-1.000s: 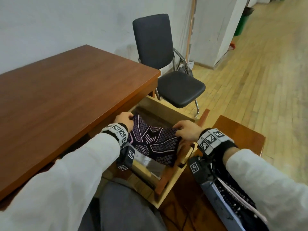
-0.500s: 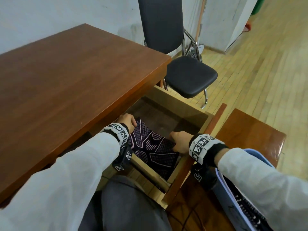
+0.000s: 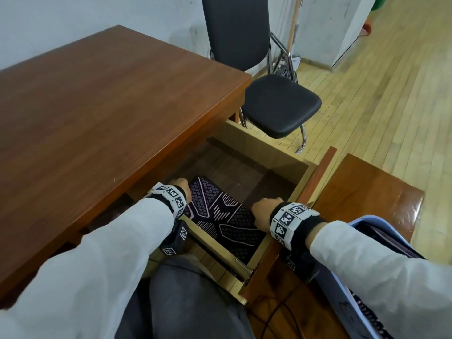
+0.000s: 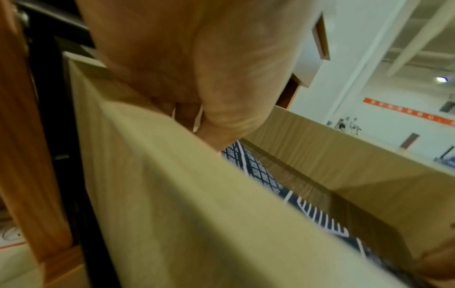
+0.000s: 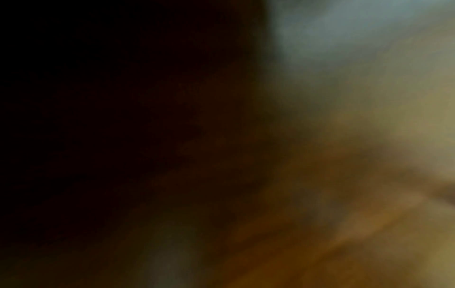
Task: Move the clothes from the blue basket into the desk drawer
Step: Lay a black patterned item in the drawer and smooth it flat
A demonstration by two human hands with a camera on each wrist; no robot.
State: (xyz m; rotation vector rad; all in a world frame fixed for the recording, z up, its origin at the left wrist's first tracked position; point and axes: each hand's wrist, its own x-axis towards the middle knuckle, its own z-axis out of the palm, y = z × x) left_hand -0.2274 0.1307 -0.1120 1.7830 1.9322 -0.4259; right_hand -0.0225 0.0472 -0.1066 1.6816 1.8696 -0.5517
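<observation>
A dark folded garment [image 3: 220, 211] with a pale purple line pattern lies in the open wooden desk drawer [image 3: 269, 152], at its near end. My left hand [image 3: 182, 189] grips the garment's left edge, and my right hand [image 3: 263, 209] grips its right edge with curled fingers. Both hands are down inside the drawer. The left wrist view shows my left hand [image 4: 197, 78] over the drawer's side wall [image 4: 172, 194], with the garment [image 4: 258, 171] below it. The right wrist view is dark and blurred. The blue basket [image 3: 381, 223] stands at the lower right with dark clothes inside.
The brown desk top [image 3: 97, 106] overhangs the drawer on the left. A black chair [image 3: 281, 104] stands just beyond the drawer. The basket stands on a low brown table [image 3: 371, 187] to the right. My knees are below the drawer.
Both hands have lowered the garment from above the drawer's front edge down into the drawer. It now lies flatter on the bottom.
</observation>
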